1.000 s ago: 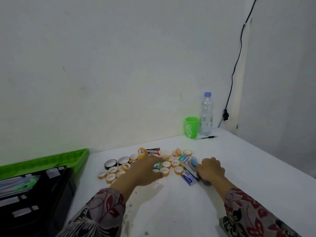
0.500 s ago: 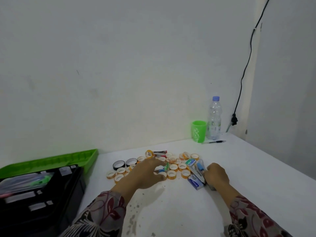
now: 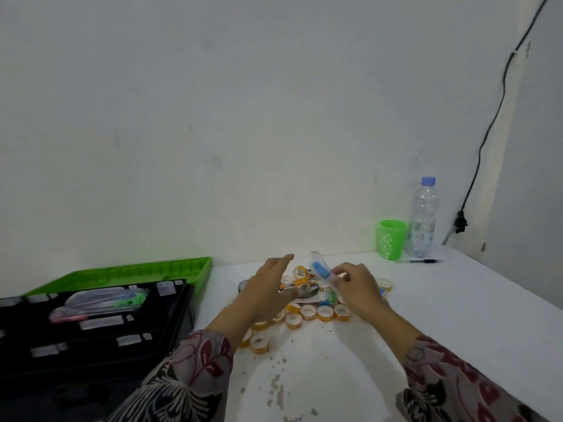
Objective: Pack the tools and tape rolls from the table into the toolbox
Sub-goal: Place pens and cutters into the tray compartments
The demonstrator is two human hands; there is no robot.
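My right hand (image 3: 353, 284) holds a blue tool in clear packaging (image 3: 320, 268), lifted above the pile and tilted. My left hand (image 3: 268, 287) hovers over the pile with fingers spread and relaxed, holding nothing. Below both hands lies a heap of small orange-and-white tape rolls (image 3: 307, 312) mixed with small tools, among them orange-handled scissors (image 3: 300, 280); part of the heap is hidden by my hands. The black toolbox (image 3: 100, 327) stands open at the left, its green lid (image 3: 128, 272) lying back behind it, with packaged tools in its top tray.
A green cup (image 3: 391, 239), a clear water bottle (image 3: 423, 217) and a black pen (image 3: 425, 261) sit at the table's back right. A black cable (image 3: 493, 117) runs down the wall. The white table (image 3: 441, 315) has speckled marks near its front.
My right hand has raised the blue packaged tool off the table. My left hand has lifted from the pile and opened. The view has shifted left, showing more of the toolbox.
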